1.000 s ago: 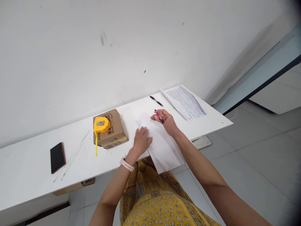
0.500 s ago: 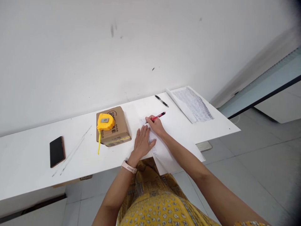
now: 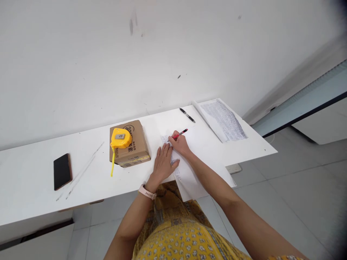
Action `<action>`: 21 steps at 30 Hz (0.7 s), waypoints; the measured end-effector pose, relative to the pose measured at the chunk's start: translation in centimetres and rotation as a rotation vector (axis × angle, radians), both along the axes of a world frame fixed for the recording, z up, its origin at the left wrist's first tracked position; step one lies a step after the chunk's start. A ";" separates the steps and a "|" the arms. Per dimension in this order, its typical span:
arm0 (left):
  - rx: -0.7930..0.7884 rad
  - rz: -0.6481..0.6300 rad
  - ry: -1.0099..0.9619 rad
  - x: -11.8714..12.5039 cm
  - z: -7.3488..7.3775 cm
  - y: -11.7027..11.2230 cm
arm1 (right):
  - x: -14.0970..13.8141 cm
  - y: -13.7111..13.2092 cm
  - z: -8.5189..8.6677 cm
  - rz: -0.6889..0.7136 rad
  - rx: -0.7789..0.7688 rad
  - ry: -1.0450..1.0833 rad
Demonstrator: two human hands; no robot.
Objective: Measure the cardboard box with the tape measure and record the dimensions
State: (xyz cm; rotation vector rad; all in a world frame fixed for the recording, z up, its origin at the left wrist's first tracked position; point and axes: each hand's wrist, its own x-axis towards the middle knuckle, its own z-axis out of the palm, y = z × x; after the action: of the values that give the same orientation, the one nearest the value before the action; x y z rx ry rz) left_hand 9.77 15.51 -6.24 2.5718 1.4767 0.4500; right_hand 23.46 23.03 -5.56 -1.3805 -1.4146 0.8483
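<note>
A red pen [image 3: 182, 133] with a black end is gripped in my right hand [image 3: 179, 143], its lower end down at the sheet of paper [image 3: 193, 177]. Rows of handwriting show along the paper's left side, and the sheet hangs over the table's front edge. My left hand [image 3: 163, 164] lies flat on the paper's left part, fingers stretched out and thumb apart, its fingertips close to my right hand. Left of it stands a brown cardboard box [image 3: 143, 142], with a yellow tape measure [image 3: 122, 138] on top and a short length of its tape pulled out.
On the white table [image 3: 89, 173] a black phone [image 3: 62, 172] lies at the left. A black pen [image 3: 187, 115] rests behind my hands. Another sheet covered in writing [image 3: 225, 121] lies at the right rear. The wall [image 3: 108, 72] borders the table's back.
The red pen has tilted a little, and its top end sits slightly further left and lower against my right hand. My left hand stays flat on the paper. The camera view has shifted slightly.
</note>
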 end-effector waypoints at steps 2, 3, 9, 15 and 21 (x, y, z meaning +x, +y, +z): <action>0.001 -0.001 -0.002 0.0 0.0 0.0 | 0.0 0.0 0.0 0.001 0.005 -0.024; 0.001 -0.003 -0.003 0.0 0.0 0.0 | 0.0 0.0 0.0 0.002 0.008 -0.032; -0.007 -0.005 -0.002 0.0 0.1 0.0 | 0.0 -0.1 0.1 0.013 0.005 -0.036; -0.010 -0.004 -0.002 0.0 0.3 -0.1 | -0.1 -0.2 0.1 0.015 0.006 -0.048; -0.010 -0.001 -0.001 0.0 0.2 0.0 | -0.1 -0.1 0.1 0.026 -0.002 -0.054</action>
State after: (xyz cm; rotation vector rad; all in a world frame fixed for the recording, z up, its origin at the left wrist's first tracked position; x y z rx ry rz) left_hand 9.78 15.47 -6.06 2.5643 1.4737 0.4431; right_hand 23.33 22.90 -5.47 -1.3986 -1.4759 0.8343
